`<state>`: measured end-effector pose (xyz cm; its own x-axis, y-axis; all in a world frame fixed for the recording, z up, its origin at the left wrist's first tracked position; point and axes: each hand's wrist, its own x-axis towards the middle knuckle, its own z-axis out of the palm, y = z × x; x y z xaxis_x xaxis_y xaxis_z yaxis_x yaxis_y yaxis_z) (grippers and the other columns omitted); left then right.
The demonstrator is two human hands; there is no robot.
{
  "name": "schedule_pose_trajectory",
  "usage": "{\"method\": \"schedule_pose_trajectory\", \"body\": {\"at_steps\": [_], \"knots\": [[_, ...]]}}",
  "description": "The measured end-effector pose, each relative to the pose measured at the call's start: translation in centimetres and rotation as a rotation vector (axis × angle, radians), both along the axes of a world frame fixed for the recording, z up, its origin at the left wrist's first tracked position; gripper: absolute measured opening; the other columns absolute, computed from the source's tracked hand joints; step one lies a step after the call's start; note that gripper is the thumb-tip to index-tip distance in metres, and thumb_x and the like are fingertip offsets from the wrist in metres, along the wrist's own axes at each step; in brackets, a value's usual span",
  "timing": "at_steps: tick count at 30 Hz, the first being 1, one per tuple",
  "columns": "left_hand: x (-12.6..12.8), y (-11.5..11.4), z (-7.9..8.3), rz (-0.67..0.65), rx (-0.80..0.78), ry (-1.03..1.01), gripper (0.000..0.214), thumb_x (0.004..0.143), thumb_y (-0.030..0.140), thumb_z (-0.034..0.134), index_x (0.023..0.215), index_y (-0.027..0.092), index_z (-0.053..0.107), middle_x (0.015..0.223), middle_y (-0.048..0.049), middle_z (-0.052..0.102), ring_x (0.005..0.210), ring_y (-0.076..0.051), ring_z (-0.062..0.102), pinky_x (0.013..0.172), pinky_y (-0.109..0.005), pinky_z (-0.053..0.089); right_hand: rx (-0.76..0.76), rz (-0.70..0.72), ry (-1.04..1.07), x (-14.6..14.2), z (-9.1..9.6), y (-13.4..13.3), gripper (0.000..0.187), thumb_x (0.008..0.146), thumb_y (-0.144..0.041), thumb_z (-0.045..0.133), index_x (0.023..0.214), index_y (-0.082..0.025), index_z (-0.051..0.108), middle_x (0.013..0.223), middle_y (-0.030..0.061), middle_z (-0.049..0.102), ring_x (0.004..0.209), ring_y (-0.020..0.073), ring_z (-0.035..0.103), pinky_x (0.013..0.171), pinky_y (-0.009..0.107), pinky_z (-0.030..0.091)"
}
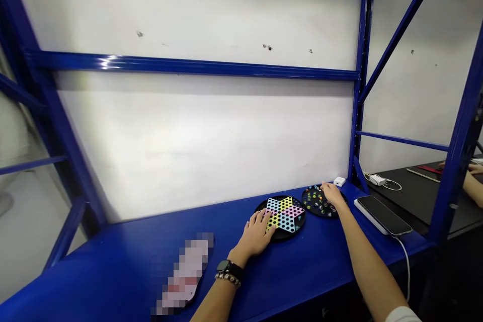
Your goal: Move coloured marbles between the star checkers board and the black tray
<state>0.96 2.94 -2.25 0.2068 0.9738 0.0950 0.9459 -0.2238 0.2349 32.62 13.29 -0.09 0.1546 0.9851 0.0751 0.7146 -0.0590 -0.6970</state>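
A Chinese checkers board with a star of pastel blue, yellow and pink, dotted with dark holes, sits in a round black tray. My left hand, fingers spread, rests on the board's left part. A few marbles show in the tray beside the star. To the right is a second round black tray scattered with many coloured marbles. Over its far side, my right hand has its fingers drawn together and pointing down among the marbles. What lies between those fingertips is too small to make out.
A pixelated flat object lies at left on the blue table. On the right are a phone on a white box with a cable, and a small white adapter. Blue frame posts bound the table. Another person's arm shows far right.
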Motion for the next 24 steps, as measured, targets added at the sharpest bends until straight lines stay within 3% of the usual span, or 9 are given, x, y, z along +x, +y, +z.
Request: {"method": "schedule_pose_trajectory", "body": {"at_steps": [4, 9, 13, 16, 20, 24], "knots": [[0.0, 0.2, -0.2, 0.004, 0.002, 0.004, 0.058, 0.099, 0.048, 0.032, 0.15, 0.023, 0.04, 0.161, -0.0088, 0.033, 0.149, -0.032, 0.025, 0.118, -0.055, 0.028, -0.026, -0.061, -0.037, 1.2, -0.2, 0.4, 0.063, 0.102, -0.044, 0.013, 0.127, -0.014, 0.062, 0.135, 0.0162, 0.061, 0.128, 0.028, 0.052, 0.101, 0.037, 0.042], [-0.2, 0.4, -0.6, -0.016, 0.017, -0.005, 0.057, 0.099, 0.049, 0.032, 0.149, 0.024, 0.041, 0.16, -0.0086, 0.034, 0.148, -0.033, 0.026, 0.118, -0.055, 0.028, -0.136, -0.052, -0.099, 0.9, -0.5, 0.2, 0.05, 0.099, -0.049, 0.028, 0.115, -0.021, 0.066, 0.119, 0.0129, 0.069, 0.121, 0.0307, 0.057, 0.101, 0.044, 0.04], [-0.3, 0.4, -0.6, -0.02, 0.013, -0.01, 0.058, 0.099, 0.05, 0.031, 0.149, 0.024, 0.041, 0.16, -0.0089, 0.034, 0.148, -0.034, 0.025, 0.118, -0.056, 0.028, -0.093, -0.086, -0.085, 2.0, -0.3, 0.3, 0.048, 0.099, -0.047, 0.028, 0.11, -0.02, 0.066, 0.118, 0.0134, 0.069, 0.114, 0.0278, 0.061, 0.093, 0.037, 0.046], [-0.2, 0.3, -0.4, -0.017, 0.017, -0.009, 0.056, 0.099, 0.049, 0.032, 0.149, 0.025, 0.041, 0.16, -0.0087, 0.034, 0.148, -0.033, 0.025, 0.118, -0.056, 0.029, -0.1, -0.146, -0.125, 3.1, -0.6, 0.5, 0.04, 0.096, -0.043, 0.039, 0.11, -0.018, 0.066, 0.117, 0.0155, 0.069, 0.112, 0.0302, 0.063, 0.087, 0.036, 0.048], [0.0, 0.0, -0.1, -0.014, 0.011, 0.001, 0.056, 0.099, 0.048, 0.033, 0.149, 0.024, 0.042, 0.16, -0.0089, 0.035, 0.148, -0.033, 0.026, 0.118, -0.055, 0.029, -0.088, -0.116, -0.249, 2.5, -1.6, 1.0, 0.04, 0.092, -0.037, 0.047, 0.123, -0.018, 0.062, 0.125, 0.0161, 0.065, 0.117, 0.0312, 0.06, 0.09, 0.037, 0.048], [0.0, -0.2, 0.1, -0.005, -0.012, 0.002, 0.057, 0.099, 0.049, 0.032, 0.15, 0.024, 0.04, 0.161, -0.0081, 0.032, 0.149, -0.033, 0.024, 0.118, -0.057, 0.028, -0.015, -0.037, -0.356, 0.0, -1.7, 2.6, 0.049, 0.095, -0.03, 0.042, 0.141, -0.018, 0.05, 0.145, 0.0159, 0.053, 0.134, 0.0301, 0.047, 0.1, 0.04, 0.043]]}}
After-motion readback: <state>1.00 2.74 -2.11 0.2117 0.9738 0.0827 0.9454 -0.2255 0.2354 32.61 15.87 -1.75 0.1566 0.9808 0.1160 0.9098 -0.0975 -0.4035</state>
